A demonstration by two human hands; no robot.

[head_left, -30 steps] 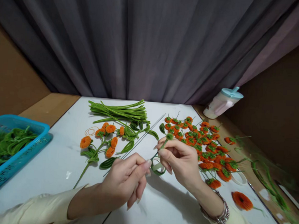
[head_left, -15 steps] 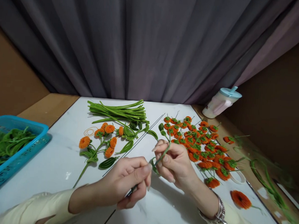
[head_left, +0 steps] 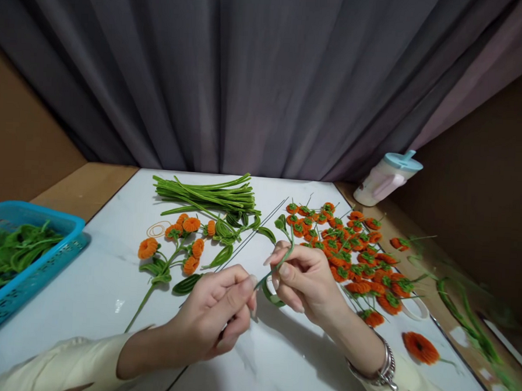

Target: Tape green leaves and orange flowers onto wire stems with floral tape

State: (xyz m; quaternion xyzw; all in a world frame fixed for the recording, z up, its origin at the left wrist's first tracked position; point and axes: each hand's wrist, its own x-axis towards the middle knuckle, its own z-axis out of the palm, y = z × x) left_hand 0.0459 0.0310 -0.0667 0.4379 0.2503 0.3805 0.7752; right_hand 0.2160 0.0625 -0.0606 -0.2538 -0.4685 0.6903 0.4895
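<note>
Over the middle of the table, my right hand (head_left: 309,282) pinches a thin green craft stem (head_left: 290,249) with a small green leaf (head_left: 281,223) at its top. The stem curves down between thumb and fingers. My left hand (head_left: 220,313) is closed, thumb against forefinger, on the lower end of this stem, which runs slanting between both hands. A green loop (head_left: 272,295), perhaps floral tape, hangs just below the right fingers; how it joins the stem is hidden. Left of the hands lies a branch of orange fuzzy flowers (head_left: 148,248) with green leaves.
A bundle of green stems (head_left: 208,194) lies at the back. Many orange flower heads (head_left: 341,246) cover the right side, with a single orange flower (head_left: 421,348) nearer. A blue basket (head_left: 73,226) of leaves stands left, a lidded cup (head_left: 386,179) back right.
My left hand has shifted slightly left and up, drawing away from my right hand, so more of the green stem shows between them. The leaf at the top has turned.
</note>
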